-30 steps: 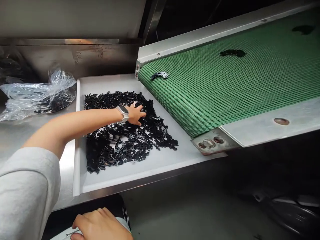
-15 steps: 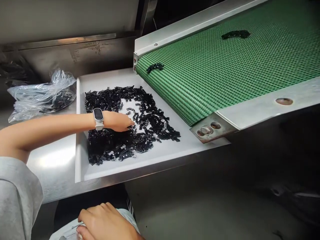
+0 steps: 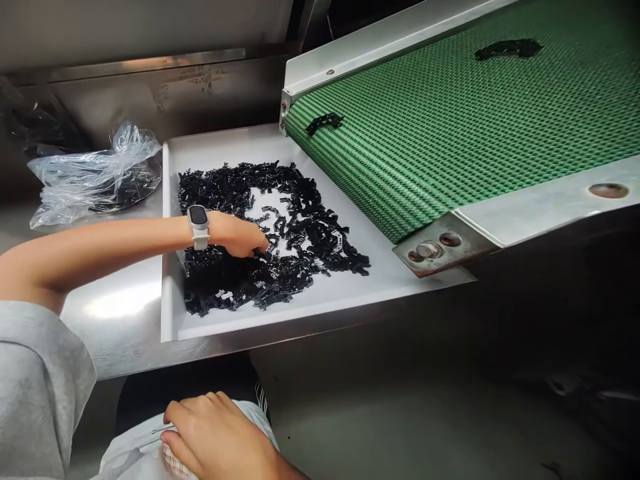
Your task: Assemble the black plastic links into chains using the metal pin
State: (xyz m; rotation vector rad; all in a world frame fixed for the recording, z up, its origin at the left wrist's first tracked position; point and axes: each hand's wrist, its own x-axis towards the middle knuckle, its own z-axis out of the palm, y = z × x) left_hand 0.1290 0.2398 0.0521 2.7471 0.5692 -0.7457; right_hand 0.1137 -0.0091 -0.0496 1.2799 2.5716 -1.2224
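1. Your left hand (image 3: 237,233) works among the black pieces (image 3: 320,233), its fingers bunched and pointing down. A second ago those fingers were spread further across the heap; now they have drawn back to your left. You may be pinching a piece at the fingertips, but I cannot tell.
2. Your right hand (image 3: 220,427) stays low at your lap, loosely curled over pale fabric (image 3: 133,440), just as before. Whether it grips the fabric is hidden. The handling looks one-handed for now.
3. Around your left fingertips, the pieces lie in a broad, tangled layer in the white tray (image 3: 330,300). With your hand drawn back, a bare patch of tray floor shows just beyond your fingers. Pieces there lie thinner, so single ones should be easier to pick out by eye; nearer you, the heap is dense.
4. To the tray's right, the green belt (image 3: 430,133) ends beside the heap. One curved black part (image 3: 324,123) remains by its end, and a larger dark part (image 3: 507,49) lies further up.
5. On the worktop (image 3: 130,353), the clear plastic bag (image 3: 95,173) rests left of the tray, apparently undisturbed.
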